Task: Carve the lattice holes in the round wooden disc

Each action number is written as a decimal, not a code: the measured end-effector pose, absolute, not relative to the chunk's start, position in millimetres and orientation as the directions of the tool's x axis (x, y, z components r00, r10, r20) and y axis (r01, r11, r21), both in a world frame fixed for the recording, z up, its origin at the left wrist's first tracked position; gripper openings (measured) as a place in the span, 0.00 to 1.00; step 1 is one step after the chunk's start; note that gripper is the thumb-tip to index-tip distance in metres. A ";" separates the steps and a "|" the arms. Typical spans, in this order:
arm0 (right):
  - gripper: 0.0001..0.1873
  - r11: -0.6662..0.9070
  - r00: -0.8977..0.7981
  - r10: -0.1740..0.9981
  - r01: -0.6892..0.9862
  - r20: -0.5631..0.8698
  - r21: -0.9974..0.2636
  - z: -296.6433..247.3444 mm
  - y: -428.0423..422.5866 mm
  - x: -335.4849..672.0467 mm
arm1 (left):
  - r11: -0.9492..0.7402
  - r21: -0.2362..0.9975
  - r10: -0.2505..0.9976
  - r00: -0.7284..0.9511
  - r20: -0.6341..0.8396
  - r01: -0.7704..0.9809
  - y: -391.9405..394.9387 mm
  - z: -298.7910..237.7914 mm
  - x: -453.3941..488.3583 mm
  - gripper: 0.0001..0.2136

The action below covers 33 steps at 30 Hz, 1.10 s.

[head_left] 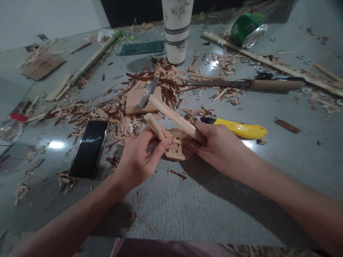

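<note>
My right hand (211,139) is closed around the wooden handle of a small hammer (171,114), whose metal head points up and away to the left. Between the fingers and thumb of my left hand (144,153) is a short round wooden handle (154,126), tilted over the work; whatever its lower end carries is hidden by my fingers. Below both hands lies a round wooden carving (175,151) with rows of cut notches. Fingers of my right hand reach its right edge and partly cover it.
A phone (89,148) lies left. Right of the carving is a yellow-handled cutter (241,129). Behind are a wooden block (134,101), a long wooden-handled blade (241,84), a patterned paper cup (177,32), a green can (248,30), wood strips and scattered shavings (91,116).
</note>
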State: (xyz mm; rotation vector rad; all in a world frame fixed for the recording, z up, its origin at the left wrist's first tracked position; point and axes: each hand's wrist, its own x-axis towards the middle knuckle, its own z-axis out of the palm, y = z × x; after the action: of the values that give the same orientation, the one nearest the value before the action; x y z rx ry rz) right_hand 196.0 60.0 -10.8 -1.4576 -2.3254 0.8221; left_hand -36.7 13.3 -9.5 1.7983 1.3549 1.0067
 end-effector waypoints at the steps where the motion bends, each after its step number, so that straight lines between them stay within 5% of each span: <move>1: 0.16 0.329 -0.453 0.889 0.733 -0.066 -0.596 -10.9 60.0 195.9 | -0.244 0.855 0.968 0.168 0.186 0.457 13.5 -9.6 -36.9 0.03; 33: 0.15 0.324 -0.456 0.888 0.722 -0.067 -0.611 -10.3 59.9 196.8 | -0.301 0.816 0.951 0.222 0.216 0.494 13.8 -10.7 -40.3 0.03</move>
State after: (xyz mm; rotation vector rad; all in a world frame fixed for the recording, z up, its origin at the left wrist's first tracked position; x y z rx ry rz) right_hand 196.8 59.9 -10.3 -1.4495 -2.3130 0.8450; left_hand -40.3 13.8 -10.7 1.8951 1.3296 0.9729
